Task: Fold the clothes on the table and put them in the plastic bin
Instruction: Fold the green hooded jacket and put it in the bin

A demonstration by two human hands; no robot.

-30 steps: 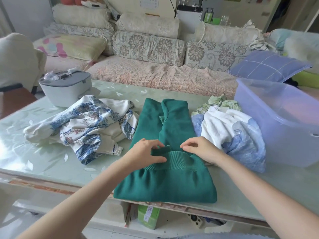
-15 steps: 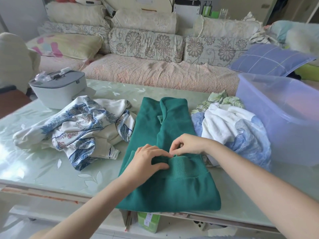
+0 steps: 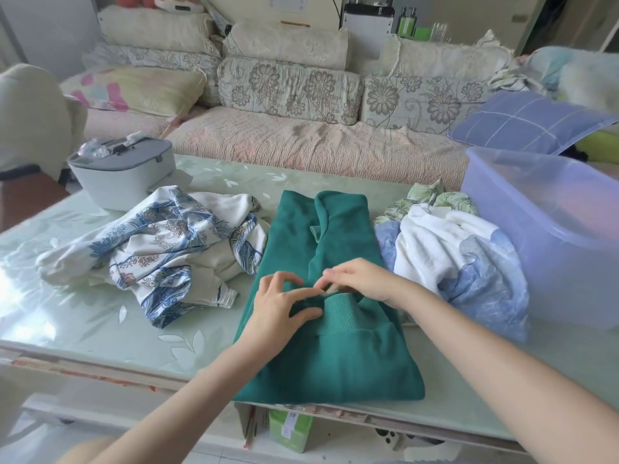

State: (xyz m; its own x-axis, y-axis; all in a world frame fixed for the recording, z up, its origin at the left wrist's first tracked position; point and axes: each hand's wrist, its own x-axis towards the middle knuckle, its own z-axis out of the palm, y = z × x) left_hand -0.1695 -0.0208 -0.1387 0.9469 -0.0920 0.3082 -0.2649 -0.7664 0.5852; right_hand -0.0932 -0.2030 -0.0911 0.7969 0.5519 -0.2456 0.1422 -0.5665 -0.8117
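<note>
L hand (image 3: pixel 281 304) pinching green sweater (image 3: pixel 335 363) by ribbed cuff (image 3: pixel 338 314), R hand (image 3: pixel 363 279) pinching cuff's top edge, on table (image 3: pixel 83 313)

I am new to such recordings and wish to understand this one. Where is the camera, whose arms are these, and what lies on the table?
No machine here: a person wears one wide-angle camera on the head, looking down at their own bare arms. The left hand and the right hand both pinch a ribbed edge of the green sweater, spread on the table. To its left lies a crumpled blue-patterned garment, to its right a white and blue pile, then the plastic bin. A grey box stands far left.
</note>
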